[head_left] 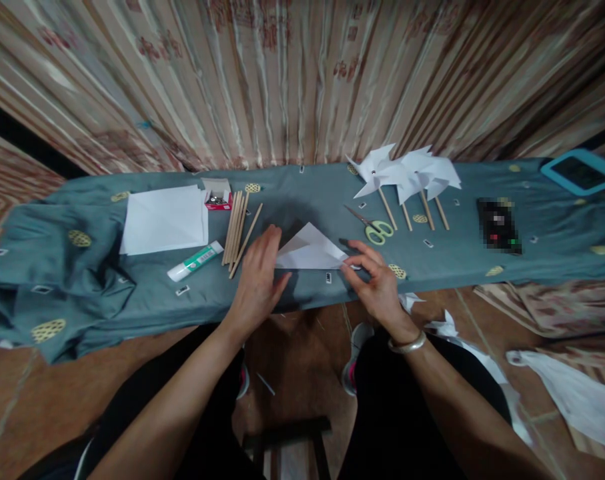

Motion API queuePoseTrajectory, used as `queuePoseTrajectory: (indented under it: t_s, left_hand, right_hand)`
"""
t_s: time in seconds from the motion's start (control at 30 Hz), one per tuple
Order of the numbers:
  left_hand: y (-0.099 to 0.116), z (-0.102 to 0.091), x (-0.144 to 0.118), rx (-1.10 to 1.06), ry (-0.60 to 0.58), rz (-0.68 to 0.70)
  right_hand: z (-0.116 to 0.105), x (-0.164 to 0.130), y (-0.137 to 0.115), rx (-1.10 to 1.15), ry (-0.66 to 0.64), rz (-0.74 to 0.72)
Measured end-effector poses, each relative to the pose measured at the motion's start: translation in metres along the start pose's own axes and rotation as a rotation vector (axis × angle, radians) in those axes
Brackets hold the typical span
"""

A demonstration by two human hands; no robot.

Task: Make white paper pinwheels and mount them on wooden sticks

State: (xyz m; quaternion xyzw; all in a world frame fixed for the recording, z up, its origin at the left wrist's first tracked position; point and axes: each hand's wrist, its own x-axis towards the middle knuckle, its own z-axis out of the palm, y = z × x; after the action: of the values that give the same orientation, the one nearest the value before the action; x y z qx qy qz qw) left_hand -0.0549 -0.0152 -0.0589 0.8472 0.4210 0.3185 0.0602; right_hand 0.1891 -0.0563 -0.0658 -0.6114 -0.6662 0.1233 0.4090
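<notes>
A white sheet of paper (309, 252), folded into a triangle, lies on the cloth in front of me with its peak pointing away. My left hand (258, 270) rests over the triangle's left corner, fingers together and thumb held apart near the front edge. At the right corner, my right hand (375, 279) pinches the paper between thumb and forefinger. Green-handled scissors (377, 230) lie just beyond the right hand. Several wooden sticks (236, 227) are beside the left hand, with a glue stick (195, 261) further left.
A stack of white paper (165, 220) and a red box of metal pins (217, 197) sit at the left. Several paper pinwheels (407, 175) on sticks lie at the back right. Further right are a blurred dark item (499, 225) and a blue-framed tablet (582, 171). Paper scraps (447, 325) litter the floor.
</notes>
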Motion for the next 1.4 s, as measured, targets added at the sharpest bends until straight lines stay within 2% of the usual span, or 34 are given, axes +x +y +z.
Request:
queuePoseTrajectory:
  t_s: [0.13, 0.3, 0.43, 0.57, 0.7, 0.93, 1.1, 1.23, 1.4]
  left_hand:
    - [0.027, 0.000, 0.011, 0.133, 0.038, 0.144]
    - [0.042, 0.011, 0.013, 0.180, -0.016, 0.207]
    - [0.037, 0.014, 0.014, 0.121, -0.015, 0.234]
    - [0.027, 0.008, 0.011, 0.119, 0.000, 0.248]
    - [0.018, -0.001, 0.005, 0.079, -0.016, 0.221]
    - [0.020, -0.006, -0.002, -0.059, -0.042, 0.252]
    - [0.021, -0.007, -0.002, -0.053, -0.033, 0.275]
    - [0.020, -0.006, -0.004, -0.048, -0.073, 0.288]
    - [0.023, -0.006, -0.001, -0.083, -0.058, 0.314]
  right_hand:
    - [-0.009, 0.000, -0.008, -0.139, 0.066, -0.030]
    - [0.001, -0.014, -0.017, -0.261, -0.070, -0.183]
    - [0.007, -0.023, -0.021, -0.229, -0.154, -0.245]
    - [-0.003, -0.019, -0.015, -0.158, -0.205, -0.233]
    - [-0.012, -0.012, -0.009, -0.308, -0.267, -0.228]
    - [-0.004, -0.011, -0.022, -0.401, -0.277, -0.356]
    - [-0.005, -0.011, -0.024, -0.430, -0.241, -0.403]
    - [-0.006, -0.009, -0.020, -0.451, -0.309, -0.387]
    - [-0.011, -0.004, -0.016, -0.477, -0.269, -0.370]
